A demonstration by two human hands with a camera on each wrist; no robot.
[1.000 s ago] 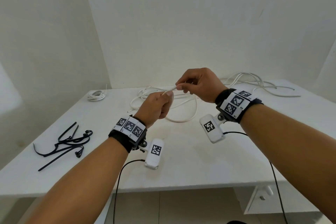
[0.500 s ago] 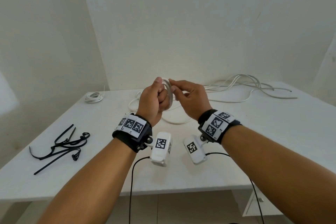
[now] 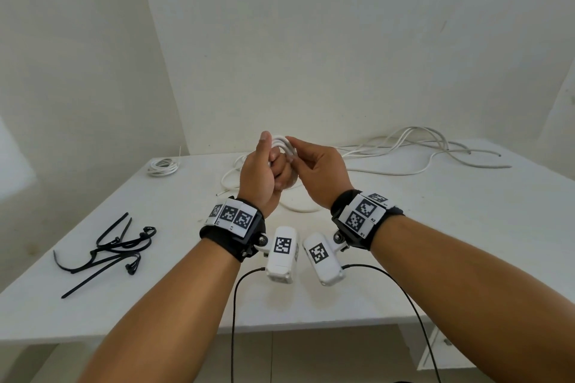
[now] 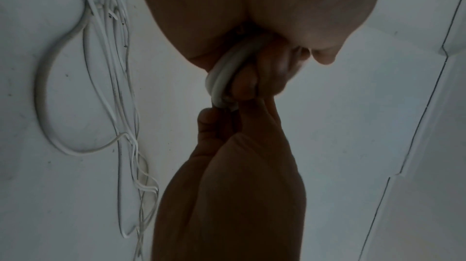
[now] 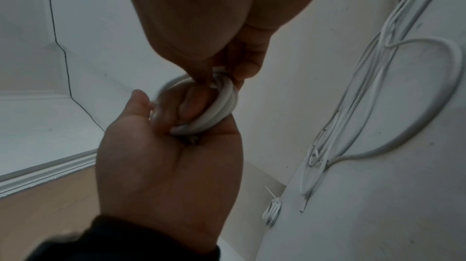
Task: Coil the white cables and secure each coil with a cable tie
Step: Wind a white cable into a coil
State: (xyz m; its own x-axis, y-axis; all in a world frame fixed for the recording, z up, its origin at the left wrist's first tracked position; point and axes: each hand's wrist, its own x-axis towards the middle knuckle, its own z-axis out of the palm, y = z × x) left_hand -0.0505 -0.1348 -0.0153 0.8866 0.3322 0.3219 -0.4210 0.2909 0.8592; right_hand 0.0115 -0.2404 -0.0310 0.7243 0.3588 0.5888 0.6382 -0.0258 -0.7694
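Several turns of white cable form a small coil (image 3: 283,146) held up in the air above the middle of the table (image 3: 435,227), well clear of its front edge and of the wall corner behind, with open table surface below and toward the person. The left hand (image 3: 259,179) grips the coil, its fingers (image 5: 194,104) curled through the loop and the thumb standing up beside it. The right hand (image 3: 317,171) pinches the coil's top between thumb and fingers (image 5: 248,66), narrow, the other fingers loosely bent. From the coil the same cable's loose length (image 3: 298,207) drops to the table just behind the hands and loops there. Farther back on the right a tangle of more white cables (image 3: 413,146) sprawls toward the table's far right edge. At the back left corner lies a finished small coil (image 3: 162,167) with a tie end sticking up. Near the left edge, well apart from the hands, rests a heap of black cable ties (image 3: 115,252).
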